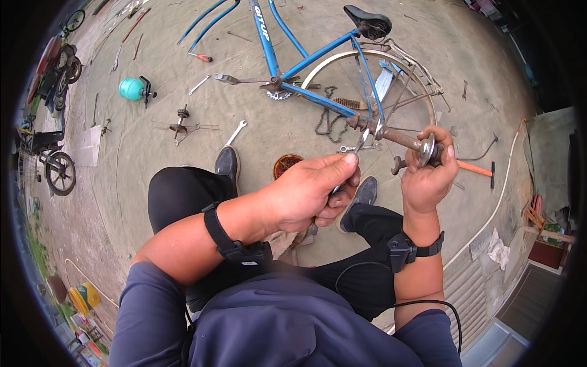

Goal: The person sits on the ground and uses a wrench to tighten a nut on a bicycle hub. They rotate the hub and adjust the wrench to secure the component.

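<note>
My left hand (316,188) is closed around a metal spanner (363,139), whose head reaches up to a rusty bicycle wheel hub (399,138). My right hand (431,169) grips the hub's right end by its flange, with fingers curled around the axle end. Whether the spanner's jaw is seated on the axle nut cannot be told. Behind the hub lies a blue bicycle frame (321,59) with a black saddle (368,21) and a bare wheel rim (424,87). A chain (326,121) and a wooden wire brush (349,103) lie beside the frame.
On the ground cloth are a combination spanner (236,133), a smaller spanner (199,85), a screwdriver (204,58), a second hub (179,124) and a turquoise container (131,88). A bowl of brown liquid (286,166) sits between my feet. An orange-handled hammer (477,169) lies at right, near a hose (500,202).
</note>
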### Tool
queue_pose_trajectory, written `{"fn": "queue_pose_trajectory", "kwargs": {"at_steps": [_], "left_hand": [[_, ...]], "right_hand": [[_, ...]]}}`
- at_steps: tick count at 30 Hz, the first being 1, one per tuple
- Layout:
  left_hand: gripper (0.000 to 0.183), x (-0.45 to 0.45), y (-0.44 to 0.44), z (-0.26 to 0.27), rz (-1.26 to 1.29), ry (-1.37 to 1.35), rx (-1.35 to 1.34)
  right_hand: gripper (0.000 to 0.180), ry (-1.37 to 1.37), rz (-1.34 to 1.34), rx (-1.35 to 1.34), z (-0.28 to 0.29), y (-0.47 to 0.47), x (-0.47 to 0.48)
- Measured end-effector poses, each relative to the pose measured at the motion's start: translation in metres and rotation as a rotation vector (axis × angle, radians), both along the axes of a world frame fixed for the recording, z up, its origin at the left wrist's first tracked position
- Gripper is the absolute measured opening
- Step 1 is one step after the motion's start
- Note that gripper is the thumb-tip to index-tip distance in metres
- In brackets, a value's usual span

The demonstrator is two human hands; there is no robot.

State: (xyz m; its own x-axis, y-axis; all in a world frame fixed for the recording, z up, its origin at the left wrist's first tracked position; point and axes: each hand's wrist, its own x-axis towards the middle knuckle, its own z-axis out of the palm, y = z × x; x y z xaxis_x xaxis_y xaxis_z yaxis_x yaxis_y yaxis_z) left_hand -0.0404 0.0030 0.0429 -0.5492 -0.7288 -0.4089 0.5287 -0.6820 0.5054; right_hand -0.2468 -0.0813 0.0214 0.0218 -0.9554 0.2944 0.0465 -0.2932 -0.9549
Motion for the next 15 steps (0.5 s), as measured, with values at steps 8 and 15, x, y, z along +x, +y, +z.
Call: {"fn": "queue_pose_trajectory", "kwargs": {"at_steps": [8,15], "left_hand": [[0.038,-0.0009,-0.0001,-0.0010,0.020,0.027,0.014],[0.037,-0.0047,0.0017,-0.0021,0.042,0.002,-0.018]], "right_hand": [[0.046,-0.010,-0.016,-0.018,-0.0017,0.0021,-0.0008],[0.049,-0.007,0.012,0.085,0.0042,0.0062,-0.0013]]}}
